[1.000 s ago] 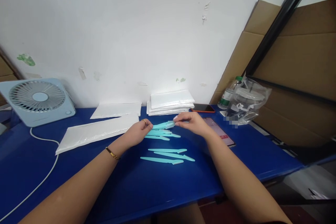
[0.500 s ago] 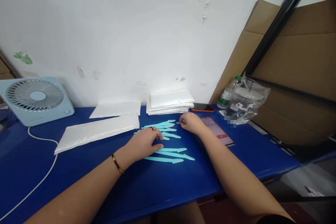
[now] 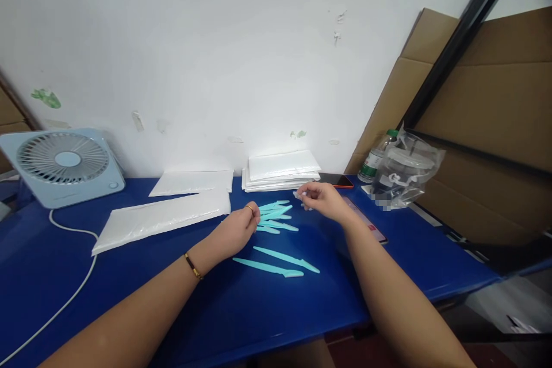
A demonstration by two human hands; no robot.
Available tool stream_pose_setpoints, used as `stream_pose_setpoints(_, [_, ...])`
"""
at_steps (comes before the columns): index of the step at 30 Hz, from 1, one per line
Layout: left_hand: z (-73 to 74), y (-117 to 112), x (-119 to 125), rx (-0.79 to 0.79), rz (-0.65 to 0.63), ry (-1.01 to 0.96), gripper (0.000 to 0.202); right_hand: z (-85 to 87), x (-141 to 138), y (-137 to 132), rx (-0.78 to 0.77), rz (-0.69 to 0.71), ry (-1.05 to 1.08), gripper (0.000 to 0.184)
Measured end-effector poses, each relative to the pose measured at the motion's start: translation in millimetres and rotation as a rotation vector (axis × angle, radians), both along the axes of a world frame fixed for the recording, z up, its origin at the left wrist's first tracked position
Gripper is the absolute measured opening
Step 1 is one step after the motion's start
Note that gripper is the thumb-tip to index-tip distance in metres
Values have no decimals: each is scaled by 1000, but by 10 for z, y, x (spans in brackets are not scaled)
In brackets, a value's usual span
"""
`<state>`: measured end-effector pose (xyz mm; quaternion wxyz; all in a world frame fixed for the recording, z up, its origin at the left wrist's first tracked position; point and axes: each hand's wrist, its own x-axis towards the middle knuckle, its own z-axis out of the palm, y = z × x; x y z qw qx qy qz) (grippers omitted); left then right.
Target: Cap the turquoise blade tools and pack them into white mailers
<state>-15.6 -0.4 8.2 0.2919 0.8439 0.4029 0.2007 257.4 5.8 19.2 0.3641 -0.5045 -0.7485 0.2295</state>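
Note:
My left hand (image 3: 236, 232), ring on a finger, is closed in a pinch on a turquoise eyebrow razor (image 3: 282, 212) whose head points right. More turquoise razors (image 3: 282, 225) lie in a loose bunch beneath it, partly hidden by the hand. Nearer to me, two razors (image 3: 266, 266) rest apart from the bunch on the blue table (image 3: 259, 310). To the right, my right hand (image 3: 323, 200) has its fingers pinched on a small translucent cap (image 3: 297, 195). Another tiny clear piece (image 3: 307, 207) shows just under those fingers.
White padded envelopes (image 3: 164, 219) lie at left, with a stack of them (image 3: 282, 167) against the wall. A light blue fan (image 3: 64, 164) and its cable (image 3: 77, 293) are far left. Right stand a phone (image 3: 366, 221), another phone (image 3: 342, 181), a bottle (image 3: 374, 161) and a bagged cup (image 3: 405, 169).
My left hand has picked up one razor from the three nearer ones and raised it over the bunch. My right hand has lifted slightly with the small cap.

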Motion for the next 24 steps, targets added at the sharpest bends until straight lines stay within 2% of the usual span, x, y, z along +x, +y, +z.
stream_pose_setpoints(3, [25,77,-31,10,61,-44,24,30,-55,-43,74,60,52,16])
stream_pose_setpoints(6, [35,120,-39,-27,77,-39,27,42,-123,-61,197,98,53,12])
stream_pose_setpoints(9, [36,137,-43,-71,93,-40,29,43,-180,-69,254,129,58,12])
stream_pose_setpoints(18, [86,114,-42,-184,115,-88,32,20,-296,-98,297,132,72,11])
stream_pose_setpoints(24, [100,68,-7,-209,70,-84,32,37,-379,-133,241,199,24,13])
